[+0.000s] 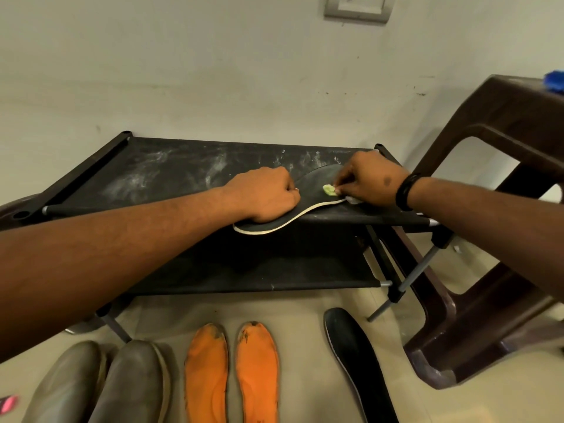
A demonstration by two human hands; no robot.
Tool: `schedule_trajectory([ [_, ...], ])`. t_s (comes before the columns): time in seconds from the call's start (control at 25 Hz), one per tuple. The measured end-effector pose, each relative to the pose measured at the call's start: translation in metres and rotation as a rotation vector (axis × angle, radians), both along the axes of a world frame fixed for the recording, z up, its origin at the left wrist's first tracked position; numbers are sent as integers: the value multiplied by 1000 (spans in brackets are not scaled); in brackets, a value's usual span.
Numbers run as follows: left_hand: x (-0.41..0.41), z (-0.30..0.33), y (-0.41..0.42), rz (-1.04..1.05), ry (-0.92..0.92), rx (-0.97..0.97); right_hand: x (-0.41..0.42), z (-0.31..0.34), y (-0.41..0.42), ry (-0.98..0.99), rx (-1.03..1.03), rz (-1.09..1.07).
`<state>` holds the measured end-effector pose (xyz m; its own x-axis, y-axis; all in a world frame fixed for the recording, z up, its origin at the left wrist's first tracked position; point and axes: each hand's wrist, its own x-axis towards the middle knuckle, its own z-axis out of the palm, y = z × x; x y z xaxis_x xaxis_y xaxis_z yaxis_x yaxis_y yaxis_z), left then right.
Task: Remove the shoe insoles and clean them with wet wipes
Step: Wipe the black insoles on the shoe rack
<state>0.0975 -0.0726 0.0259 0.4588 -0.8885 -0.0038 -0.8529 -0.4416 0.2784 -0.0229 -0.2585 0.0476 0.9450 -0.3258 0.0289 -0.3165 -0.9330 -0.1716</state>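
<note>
Head view: a black foam insole with a pale edge (308, 193) lies on the top shelf of a dusty black fabric shoe rack (171, 175), its heel overhanging the front. The left hand (268, 195), fingers curled, presses it down. The right hand (370, 178) pinches a small yellow-green sticker (329, 189) on the insole. Two orange insoles (232, 374) lie on the floor.

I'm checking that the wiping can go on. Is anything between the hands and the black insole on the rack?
Nothing visible. The left hand presses directly on the black insole lying on the rack, and the right hand rests on it too, fingers by a small green mark, a white wipe under it.
</note>
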Motion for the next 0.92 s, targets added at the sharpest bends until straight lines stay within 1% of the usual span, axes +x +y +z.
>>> schedule_trajectory([
  [0.04,-1,1,-1,-2,-1,-3,2,1,-6,-3,-105,-73],
  [0.08,-2,0,-1,4,-6,-2,3,0,-5,7,-170,-96],
  [0.12,-2,-1,-1,8,-9,-1,4,-2,0,12,-172,-58],
  [0.16,0,-2,1,13,-11,2,5,-3,9,15,-107,10],
  [0.2,2,-2,2,19,-10,4,5,-3,19,32,21,77],
  [0.24,2,-1,2,26,-2,4,4,-1,22,44,117,100],
  [0.28,2,1,2,24,2,4,6,2,17,36,148,41],
  [0.32,1,2,2,17,10,6,10,3,7,3,97,-53],
  [0.4,-3,4,1,0,7,20,16,1,-6,-15,-164,-233],
  [0.44,-4,4,2,0,1,27,18,-5,0,-26,-208,-228],
  [0.48,-4,3,3,2,0,25,19,-9,7,-24,-186,-166],
  [0.52,-3,2,5,12,3,24,20,-11,15,-17,-82,-82],
  [0.56,-2,2,5,28,12,28,18,-9,22,-4,73,-19],
  [0.6,-2,3,4,33,19,28,16,-4,24,11,211,-15],
  [0.64,-2,4,3,33,28,23,17,0,20,-5,251,-64],
  [0.68,-4,5,2,27,31,17,19,1,11,-35,191,-141],
  [0.72,-6,6,2,22,27,24,24,0,5,-56,31,-194],
  [0.76,-6,5,2,22,19,30,26,-3,10,-58,-129,-205],
  [0.8,-5,3,2,23,13,28,27,-8,17,-53,-185,-159],
  [0.84,-3,3,3,35,10,31,27,-11,24,-28,-157,-66],
  [0.88,-3,3,4,44,7,38,26,-12,29,-13,-32,13],
  [0.92,-2,3,5,44,4,38,24,-6,30,20,100,31],
])
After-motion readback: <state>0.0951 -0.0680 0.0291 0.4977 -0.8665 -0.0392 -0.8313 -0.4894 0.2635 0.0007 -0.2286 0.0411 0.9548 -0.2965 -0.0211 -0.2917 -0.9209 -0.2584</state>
